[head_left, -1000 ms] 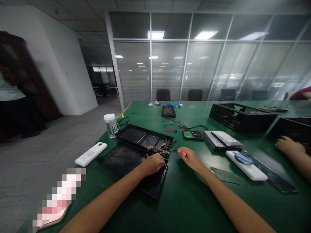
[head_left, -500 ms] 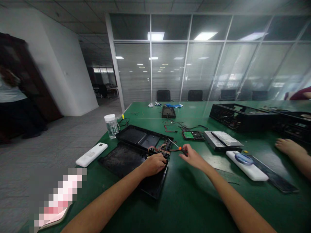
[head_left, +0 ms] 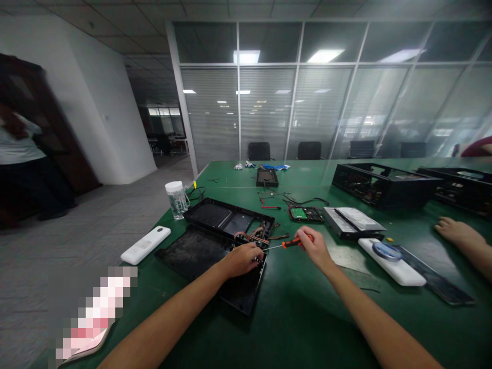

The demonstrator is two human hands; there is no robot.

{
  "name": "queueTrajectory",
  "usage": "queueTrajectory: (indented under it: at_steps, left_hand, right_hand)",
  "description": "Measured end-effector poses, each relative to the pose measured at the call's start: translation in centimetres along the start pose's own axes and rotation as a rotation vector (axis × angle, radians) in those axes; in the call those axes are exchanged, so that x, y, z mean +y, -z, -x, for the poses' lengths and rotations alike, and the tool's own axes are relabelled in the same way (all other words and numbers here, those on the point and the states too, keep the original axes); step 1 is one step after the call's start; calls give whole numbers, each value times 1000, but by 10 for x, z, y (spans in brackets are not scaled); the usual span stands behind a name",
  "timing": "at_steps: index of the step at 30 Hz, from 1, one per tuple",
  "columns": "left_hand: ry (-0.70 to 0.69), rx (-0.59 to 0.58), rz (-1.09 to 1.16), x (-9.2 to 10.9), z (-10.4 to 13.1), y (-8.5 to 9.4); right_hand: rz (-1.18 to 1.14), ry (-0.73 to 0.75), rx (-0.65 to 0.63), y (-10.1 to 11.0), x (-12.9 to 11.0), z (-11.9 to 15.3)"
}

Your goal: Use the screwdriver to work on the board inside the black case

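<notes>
Our right hand (head_left: 313, 247) clamped on screwdriver (head_left: 291, 243) handle; left hand (head_left: 241, 259) pinches small part at open black case (head_left: 226, 246). Screwdriver light, stiff; we judge handle best grip.

The person is wearing nothing on either forearm: left hand (head_left: 241, 259) and right hand (head_left: 313, 247) are showing bare, ungloved, without sleeves.

The counter (head_left: 292, 318) is smooth green with a dull sheen. The open case (head_left: 215, 241) looks like matt black plastic, dusty inside. The screwdriver (head_left: 286, 244) has a thin bright metal shaft and glossy orange handle. The cup (head_left: 177, 199) is clear plastic.
</notes>
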State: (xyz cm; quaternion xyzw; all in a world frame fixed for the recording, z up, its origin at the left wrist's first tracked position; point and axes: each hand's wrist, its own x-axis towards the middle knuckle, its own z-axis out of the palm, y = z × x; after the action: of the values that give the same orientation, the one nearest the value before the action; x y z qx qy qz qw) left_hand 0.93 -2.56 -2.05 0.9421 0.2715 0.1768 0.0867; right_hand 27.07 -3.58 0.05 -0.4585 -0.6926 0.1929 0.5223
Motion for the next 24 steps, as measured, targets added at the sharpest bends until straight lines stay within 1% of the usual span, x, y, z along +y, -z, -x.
queueTrajectory:
  at_steps: [2,4,7,9,13,17,24]
  left_hand:
    - [5,-4,10,1,0,0]
    - [17,2,31,0,1,-1]
    - [43,20,78,-2,1,-3]
    - [59,25,104,-2,0,-4]
    - [75,14,142,-2,0,-5]
    - [53,27,159,-3,-1,-6]
    - [40,40,162,-5,-1,-8]
  right_hand:
    - [27,30,-30,-2,-1,1]
    - [43,41,-51,1,-1,0]
    - [36,14,-79,8,-3,-2]
    - [43,0,-94,9,-6,-2]
    - [145,62,-126,-2,-10,0]
    - [252,120,-139,-12,-7,4]
    - [330,140,-163,-11,-6,4]
